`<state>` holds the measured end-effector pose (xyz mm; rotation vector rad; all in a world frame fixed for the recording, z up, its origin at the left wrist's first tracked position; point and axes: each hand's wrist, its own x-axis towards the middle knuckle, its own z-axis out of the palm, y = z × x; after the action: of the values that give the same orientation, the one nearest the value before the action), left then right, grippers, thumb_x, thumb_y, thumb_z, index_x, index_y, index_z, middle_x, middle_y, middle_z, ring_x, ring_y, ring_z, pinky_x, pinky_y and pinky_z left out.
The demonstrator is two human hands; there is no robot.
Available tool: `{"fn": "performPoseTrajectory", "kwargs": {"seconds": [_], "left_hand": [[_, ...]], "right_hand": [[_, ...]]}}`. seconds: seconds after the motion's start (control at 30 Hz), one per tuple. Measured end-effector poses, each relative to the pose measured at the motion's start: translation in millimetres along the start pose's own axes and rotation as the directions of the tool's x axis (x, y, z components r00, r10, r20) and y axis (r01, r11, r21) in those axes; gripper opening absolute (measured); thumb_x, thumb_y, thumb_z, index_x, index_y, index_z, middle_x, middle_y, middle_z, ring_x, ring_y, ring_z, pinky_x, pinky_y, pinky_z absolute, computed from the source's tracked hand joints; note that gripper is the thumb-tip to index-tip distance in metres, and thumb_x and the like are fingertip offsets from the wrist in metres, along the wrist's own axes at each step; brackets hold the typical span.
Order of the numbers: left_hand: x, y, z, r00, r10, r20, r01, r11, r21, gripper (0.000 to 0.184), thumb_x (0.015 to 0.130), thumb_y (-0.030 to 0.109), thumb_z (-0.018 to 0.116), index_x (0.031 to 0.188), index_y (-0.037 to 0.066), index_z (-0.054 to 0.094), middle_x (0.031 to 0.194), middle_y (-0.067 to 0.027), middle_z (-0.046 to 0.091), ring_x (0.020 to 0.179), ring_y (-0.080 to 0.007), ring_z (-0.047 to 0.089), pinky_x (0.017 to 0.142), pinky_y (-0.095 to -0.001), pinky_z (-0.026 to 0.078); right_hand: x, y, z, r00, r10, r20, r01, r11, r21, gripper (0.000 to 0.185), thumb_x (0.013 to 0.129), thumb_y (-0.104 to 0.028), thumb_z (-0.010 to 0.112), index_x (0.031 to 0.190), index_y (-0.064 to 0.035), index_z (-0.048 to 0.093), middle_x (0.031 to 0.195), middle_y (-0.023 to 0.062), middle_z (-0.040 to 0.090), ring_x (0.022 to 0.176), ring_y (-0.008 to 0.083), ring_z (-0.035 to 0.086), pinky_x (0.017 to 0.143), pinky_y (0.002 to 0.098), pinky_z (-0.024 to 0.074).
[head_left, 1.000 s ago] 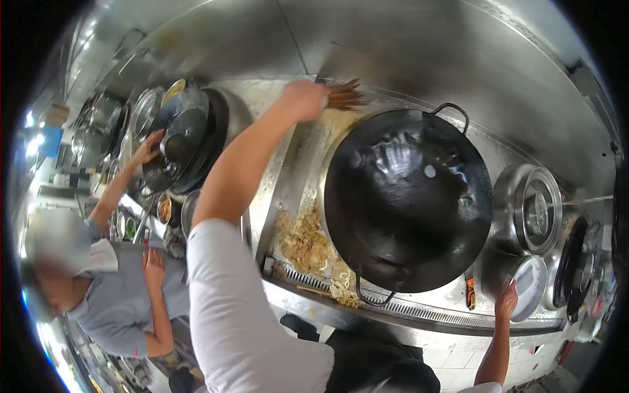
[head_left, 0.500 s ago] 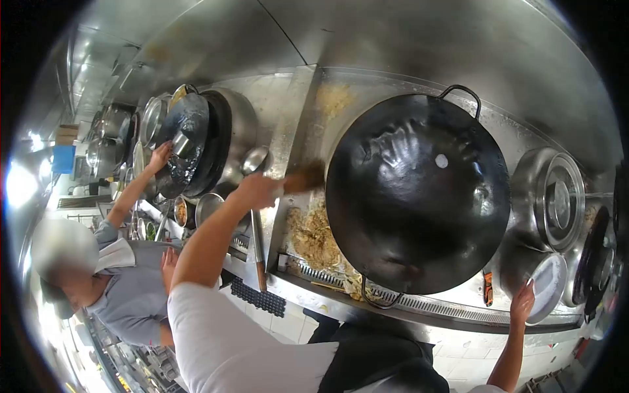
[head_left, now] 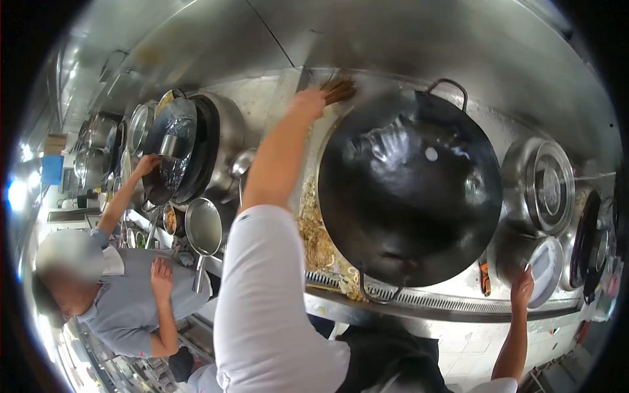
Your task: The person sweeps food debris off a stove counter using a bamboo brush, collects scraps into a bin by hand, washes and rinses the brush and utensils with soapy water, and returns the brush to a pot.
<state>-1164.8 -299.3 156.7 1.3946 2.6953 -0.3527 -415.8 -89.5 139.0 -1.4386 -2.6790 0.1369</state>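
Brown stiff-bristled brush (head_left: 339, 90), gripped by left hand (head_left: 309, 103), now swung from large black wok's (head_left: 406, 196) left side to steel counter's (head_left: 462, 288) rear; pale noodle scraps (head_left: 316, 245) lie clear of bristles. Right hand (head_left: 522, 289) grasps white round dish's (head_left: 542, 274) rim.

You have a narrow passage for your left hand (head_left: 308, 107) and brush (head_left: 341, 90) over the food scraps (head_left: 316, 239), but the wok (head_left: 409, 196) blocks the way rightward.

No legible text, labels, brands or numbers. Orange-black item (head_left: 485, 279) on counter (head_left: 462, 284): markings too small.
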Motion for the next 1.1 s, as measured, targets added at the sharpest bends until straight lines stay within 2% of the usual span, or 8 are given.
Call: {"fn": "performPoseTrajectory", "kwargs": {"seconds": [0.2, 0.37, 0.6, 0.73, 0.77, 0.9, 0.97, 1.1], "left_hand": [[-234, -25, 31, 0.847, -0.116, 0.518, 0.132, 0.991, 0.005, 0.066, 0.076, 0.02, 0.059, 0.137, 0.022, 0.034, 0.101, -0.0255, 0.062, 0.095, -0.0394, 0.062, 0.081, -0.0462, 0.051], [-324, -39, -67, 0.704, -0.079, 0.706, 0.292, 0.938, -0.187, 0.039, 0.082, 0.036, 0.048, 0.115, 0.023, 0.063, 0.106, -0.0139, 0.064, 0.095, -0.0363, 0.062, 0.084, -0.045, 0.049], [-98, -52, -58, 0.994, 0.055, -0.097, -0.064, 0.993, -0.096, 0.053, 0.081, 0.033, 0.051, 0.129, 0.009, 0.049, 0.106, -0.0183, 0.064, 0.093, -0.036, 0.062, 0.083, -0.0446, 0.049], [-28, -13, -7, 0.943, -0.315, 0.11, 0.32, 0.763, -0.562, 0.057, 0.082, 0.037, 0.053, 0.131, 0.009, 0.047, 0.108, -0.0217, 0.062, 0.094, -0.037, 0.061, 0.082, -0.0452, 0.049], [-34, -2, 3, 0.868, -0.428, 0.251, 0.468, 0.539, -0.7, 0.058, 0.082, 0.039, 0.053, 0.131, 0.009, 0.046, 0.107, -0.0225, 0.061, 0.094, -0.0383, 0.061, 0.081, -0.0465, 0.049], [-145, 8, 108, 0.899, -0.435, -0.049, 0.338, 0.761, -0.553, 0.056, 0.086, 0.036, 0.052, 0.135, 0.012, 0.04, 0.098, -0.0261, 0.062, 0.09, -0.0429, 0.06, 0.079, -0.0506, 0.048], [-251, 40, 86, 0.821, -0.522, 0.23, 0.525, 0.535, -0.662, 0.054, 0.087, 0.033, 0.053, 0.136, 0.013, 0.041, 0.096, -0.0295, 0.061, 0.088, -0.0447, 0.06, 0.077, -0.0512, 0.048], [-456, 67, 81, 0.816, -0.485, 0.315, 0.572, 0.601, -0.557, 0.056, 0.087, 0.03, 0.058, 0.138, 0.015, 0.041, 0.093, -0.0252, 0.065, 0.087, -0.0377, 0.065, 0.077, -0.0415, 0.05]], "right_hand": [[2, -7, -2, 0.996, 0.063, 0.058, -0.065, 0.997, 0.03, 0.039, 0.096, -0.018, 0.044, 0.115, 0.0154, 0.05, 0.103, 0.0373, 0.055, 0.096, 0.0487, 0.054, 0.078, 0.0474, 0.0455], [3, -3, -2, 0.985, 0.097, 0.14, -0.091, 0.995, -0.044, 0.041, 0.097, -0.018, 0.042, 0.117, 0.0167, 0.048, 0.107, 0.0356, 0.055, 0.1, 0.0479, 0.053, 0.082, 0.0457, 0.0443], [5, -8, -6, 0.975, 0.15, 0.166, -0.148, 0.989, -0.024, 0.044, 0.098, -0.024, 0.04, 0.118, 0.0142, 0.048, 0.104, 0.0359, 0.056, 0.098, 0.0483, 0.054, 0.081, 0.0468, 0.0443], [5, -7, -7, 0.981, 0.132, 0.139, -0.131, 0.991, -0.015, 0.043, 0.098, -0.023, 0.039, 0.117, 0.0138, 0.049, 0.101, 0.0359, 0.056, 0.096, 0.0494, 0.054, 0.08, 0.0493, 0.0438], [5, -4, -9, 0.98, 0.141, 0.14, -0.139, 0.99, -0.025, 0.043, 0.098, -0.023, 0.039, 0.117, 0.0138, 0.049, 0.101, 0.0359, 0.056, 0.096, 0.0494, 0.054, 0.08, 0.0493, 0.0438], [2, 5, 3, 0.985, 0.078, 0.155, -0.075, 0.997, -0.026, 0.041, 0.097, -0.02, 0.041, 0.117, 0.015, 0.048, 0.099, 0.0371, 0.056, 0.093, 0.049, 0.055, 0.076, 0.0487, 0.0447], [1, 17, 11, 0.997, 0.037, 0.066, -0.031, 0.996, -0.082, 0.038, 0.097, -0.018, 0.041, 0.116, 0.0146, 0.049, 0.096, 0.0371, 0.056, 0.09, 0.0492, 0.055, 0.073, 0.0491, 0.0443], [4, -3, -2, 0.991, 0.075, 0.115, -0.072, 0.997, -0.031, 0.039, 0.098, -0.019, 0.041, 0.116, 0.0138, 0.05, 0.092, 0.0365, 0.057, 0.086, 0.0495, 0.055, 0.072, 0.0501, 0.0433]]}}
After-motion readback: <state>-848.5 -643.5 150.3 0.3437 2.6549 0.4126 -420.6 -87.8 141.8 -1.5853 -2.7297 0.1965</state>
